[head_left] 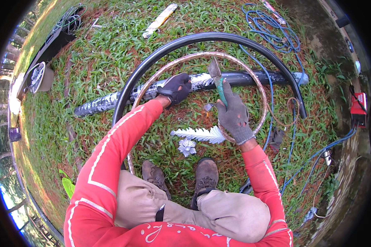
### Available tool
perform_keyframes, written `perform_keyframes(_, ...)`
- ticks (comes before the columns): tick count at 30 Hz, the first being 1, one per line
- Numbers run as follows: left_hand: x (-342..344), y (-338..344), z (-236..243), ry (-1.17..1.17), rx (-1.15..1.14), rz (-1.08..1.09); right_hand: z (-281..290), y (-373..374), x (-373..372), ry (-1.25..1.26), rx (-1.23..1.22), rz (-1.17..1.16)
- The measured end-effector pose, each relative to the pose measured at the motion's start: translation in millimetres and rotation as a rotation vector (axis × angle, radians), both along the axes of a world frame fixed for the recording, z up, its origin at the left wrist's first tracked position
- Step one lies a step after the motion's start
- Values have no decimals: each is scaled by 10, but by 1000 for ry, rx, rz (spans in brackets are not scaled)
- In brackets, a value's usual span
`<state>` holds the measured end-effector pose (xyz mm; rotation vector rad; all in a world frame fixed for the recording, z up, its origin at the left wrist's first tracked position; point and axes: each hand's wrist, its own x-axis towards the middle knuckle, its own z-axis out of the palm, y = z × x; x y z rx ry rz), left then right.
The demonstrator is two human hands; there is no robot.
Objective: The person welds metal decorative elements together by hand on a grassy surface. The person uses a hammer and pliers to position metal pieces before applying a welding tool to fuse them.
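My left hand (176,88), in a dark glove, rests with curled fingers on a black pipe (231,78) with patchy white and silver marks. A pale, jagged, leaf-like piece (203,80) shows right beside those fingertips; what they grip is hidden. In a grey glove, my right hand (234,113) holds a scraper (219,87) by its green handle, its flat metal blade pointing up over the pipe. Below the pipe, a silver leaf ornament (200,133) and a silver flower ornament (187,147) lie on the grass near my boots.
A curved black tube (193,38) and a rusty metal ring (202,54) lie across the pipe. Blue hose (272,26) coils at upper right, near a red machine (358,105). A bucket (43,77) stands left; a white packet (160,19) lies at the far side.
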<state>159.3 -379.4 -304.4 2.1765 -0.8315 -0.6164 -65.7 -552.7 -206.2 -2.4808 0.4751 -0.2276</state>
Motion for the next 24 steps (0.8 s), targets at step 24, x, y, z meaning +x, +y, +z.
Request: perform_keyframes(24,106,-138,-36,-50,18,-18,-133,107,147,36,-85,21)
